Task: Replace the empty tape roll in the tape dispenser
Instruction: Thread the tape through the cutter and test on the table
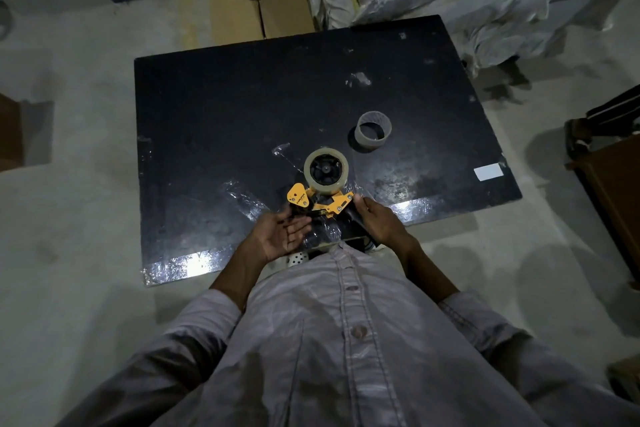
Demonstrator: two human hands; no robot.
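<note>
Yellow tape dispenser (pixel 320 199) carries a full clear tape roll (pixel 325 170).

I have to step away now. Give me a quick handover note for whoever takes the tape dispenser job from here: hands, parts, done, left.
Left hand: open, palm up, beside the dispenser's front end, gripping nothing.
Right hand: at the yellow tape dispenser, apparently holding its handle end; the grip itself is hidden.
New tape roll: already seated on the dispenser's hub.
Empty tape core: standing apart on the black tabletop, farther from the person.
Done: old core out, new roll on.
Left: probably threading the tape end through to the cutter; whether that has started is not visible.
</note>
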